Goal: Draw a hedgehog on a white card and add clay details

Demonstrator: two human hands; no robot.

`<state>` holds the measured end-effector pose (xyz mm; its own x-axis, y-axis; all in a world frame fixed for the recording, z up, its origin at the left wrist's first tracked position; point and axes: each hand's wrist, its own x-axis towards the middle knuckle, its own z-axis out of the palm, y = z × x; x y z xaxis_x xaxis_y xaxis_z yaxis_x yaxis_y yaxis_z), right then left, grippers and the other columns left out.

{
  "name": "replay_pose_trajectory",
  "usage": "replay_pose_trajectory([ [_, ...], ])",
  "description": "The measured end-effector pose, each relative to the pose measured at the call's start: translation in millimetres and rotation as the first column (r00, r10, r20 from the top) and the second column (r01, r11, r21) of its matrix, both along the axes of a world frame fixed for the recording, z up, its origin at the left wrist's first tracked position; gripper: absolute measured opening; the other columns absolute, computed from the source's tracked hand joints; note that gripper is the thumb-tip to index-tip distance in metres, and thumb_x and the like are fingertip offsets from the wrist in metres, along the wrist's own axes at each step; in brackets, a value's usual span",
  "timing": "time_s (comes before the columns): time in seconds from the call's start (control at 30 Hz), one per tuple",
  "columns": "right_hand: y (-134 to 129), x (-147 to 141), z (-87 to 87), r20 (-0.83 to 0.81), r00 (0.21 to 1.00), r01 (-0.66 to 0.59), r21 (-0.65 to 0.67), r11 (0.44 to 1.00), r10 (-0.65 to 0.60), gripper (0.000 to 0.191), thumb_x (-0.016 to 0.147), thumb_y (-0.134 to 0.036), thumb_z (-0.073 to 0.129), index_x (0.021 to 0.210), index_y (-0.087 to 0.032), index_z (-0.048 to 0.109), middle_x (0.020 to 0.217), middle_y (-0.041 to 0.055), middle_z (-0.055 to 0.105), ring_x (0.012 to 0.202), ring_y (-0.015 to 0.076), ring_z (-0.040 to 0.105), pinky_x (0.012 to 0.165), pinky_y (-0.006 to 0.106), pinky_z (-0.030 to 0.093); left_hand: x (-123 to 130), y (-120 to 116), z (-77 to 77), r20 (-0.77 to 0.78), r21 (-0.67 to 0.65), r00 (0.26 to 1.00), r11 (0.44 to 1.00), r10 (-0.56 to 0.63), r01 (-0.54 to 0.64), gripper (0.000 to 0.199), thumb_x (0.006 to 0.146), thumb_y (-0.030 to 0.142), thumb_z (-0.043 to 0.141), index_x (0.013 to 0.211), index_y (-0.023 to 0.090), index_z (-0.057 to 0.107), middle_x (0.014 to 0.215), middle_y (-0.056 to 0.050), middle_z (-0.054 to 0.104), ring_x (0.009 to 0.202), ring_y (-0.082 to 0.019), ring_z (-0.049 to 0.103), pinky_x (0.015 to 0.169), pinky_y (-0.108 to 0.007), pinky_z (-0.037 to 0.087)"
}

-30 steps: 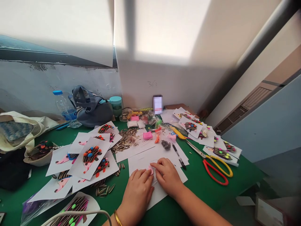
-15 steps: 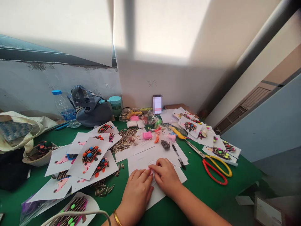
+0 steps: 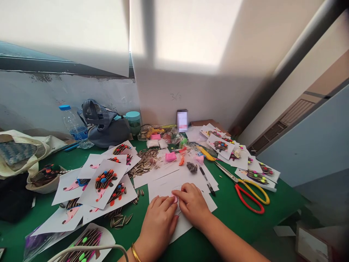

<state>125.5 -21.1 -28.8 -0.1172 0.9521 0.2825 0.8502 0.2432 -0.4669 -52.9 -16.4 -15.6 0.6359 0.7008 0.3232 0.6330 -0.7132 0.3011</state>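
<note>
A small lump of pink clay lies on a white sheet bearing a faint drawn outline. My left hand rests on the sheet with its fingers together, the fingertips at the clay's left side. From the right, my right hand pinches or presses the same clay with thumb and index finger. Both hands partly cover the clay and the drawing. A black pen lies to the right of the sheet. Beyond the hands are a pink clay block and a dark clay lump.
Open scissors with red and yellow handles lie right. Cards with seed-covered hedgehogs pile up at left, others at back right. Striped seeds, a phone, a bag and a bottle stand or lie farther back.
</note>
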Motion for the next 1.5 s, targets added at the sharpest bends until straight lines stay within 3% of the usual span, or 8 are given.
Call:
replay_pose_trajectory([
  [0.17,-1.1,2.4,0.9,-0.033,0.999,-0.008,-0.021,1.0,0.007,0.04,0.085,-0.01,0.054,0.117,-0.031,0.066,0.091,0.0036,0.056,0.087,0.0192,0.05,0.078,0.032,0.04,-0.3,1.0,0.6,0.016,-0.006,1.0,1.0,0.004,-0.004,0.036,0.08,0.017,0.063,0.116,0.025,0.064,0.119,-0.005,0.068,0.106,-0.026,0.062,0.099,-0.053,0.046],
  [0.47,-1.5,-1.6,1.8,0.08,0.997,-0.002,0.017,1.0,0.001,0.038,0.081,-0.013,0.059,0.111,-0.036,0.068,0.09,0.0031,0.054,0.086,0.02,0.049,0.077,0.033,0.037,1.8,1.4,3.9,0.047,-0.012,0.999,1.0,0.011,-0.01,0.031,0.081,0.02,0.063,0.111,0.025,0.066,0.111,-0.005,0.071,0.101,-0.026,0.063,0.095,-0.052,0.048],
  [0.57,-1.4,0.8,0.8,0.024,1.0,0.01,0.006,1.0,-0.01,0.043,0.081,-0.01,0.056,0.117,-0.031,0.065,0.092,0.004,0.055,0.087,0.02,0.05,0.077,0.033,0.039,1.4,1.7,3.8,0.039,-0.032,0.999,0.999,0.008,-0.007,0.029,0.08,0.02,0.063,0.109,0.025,0.065,0.111,-0.005,0.069,0.102,-0.026,0.062,0.098,-0.053,0.047],
  [0.67,-1.6,3.2,0.9,-0.04,0.999,0.027,-0.003,1.0,-0.027,0.045,0.08,-0.007,0.054,0.119,-0.026,0.064,0.092,0.0044,0.056,0.086,0.0196,0.051,0.078,0.032,0.041,0.7,2.3,1.7,0.04,-0.078,0.997,0.995,0.058,-0.055,0.029,0.08,0.021,0.063,0.109,0.021,0.062,0.112,-0.008,0.063,0.1,-0.025,0.061,0.093,-0.047,0.051],
  [0.77,-2.3,3.2,2.8,-0.048,0.999,0.004,-0.007,1.0,-0.004,0.044,0.078,-0.006,0.054,0.113,-0.029,0.068,0.089,0.0033,0.054,0.084,0.019,0.05,0.076,0.032,0.041,0.5,2.9,-3.6,0.051,-0.107,0.99,0.987,0.128,-0.122,0.039,0.082,0.024,0.062,0.121,0.019,0.056,0.116,-0.01,0.058,0.103,-0.025,0.06,0.088,-0.041,0.054],
  [0.97,-3.9,0.4,4.5,-0.009,1.0,-0.01,-0.013,1.0,0.009,0.042,0.077,-0.006,0.054,0.106,-0.03,0.071,0.088,0.0039,0.054,0.085,0.0202,0.048,0.077,0.034,0.039,2.2,4.5,-14.8,-0.024,-0.057,0.991,0.99,0.129,-0.13,0.054,0.082,0.032,0.066,0.131,0.018,0.05,0.124,-0.012,0.054,0.11,-0.028,0.055,0.094,-0.046,0.05],
  [1.27,-2.6,1.4,3.0,-0.027,1.0,0.011,-0.03,0.999,-0.011,0.042,0.084,-0.01,0.053,0.12,-0.029,0.065,0.09,0.0046,0.055,0.086,0.0199,0.049,0.077,0.034,0.039,3.5,5.0,-17.0,-0.076,0.003,0.99,0.992,0.122,-0.122,0.054,0.081,0.035,0.067,0.129,0.015,0.052,0.123,-0.012,0.057,0.108,-0.029,0.054,0.092,-0.046,0.049],
  [1.5,-1.7,-1.6,5.5,0.029,0.999,0.026,-0.06,0.998,-0.024,0.035,0.085,-0.015,0.056,0.113,-0.031,0.067,0.09,0.0036,0.054,0.087,0.0203,0.048,0.078,0.033,0.038,3.6,4.8,-16.8,-0.082,-0.001,0.988,0.991,0.133,-0.134,0.053,0.082,0.035,0.067,0.129,0.015,0.053,0.122,-0.012,0.057,0.107,-0.028,0.055,0.092,-0.045,0.049],
])
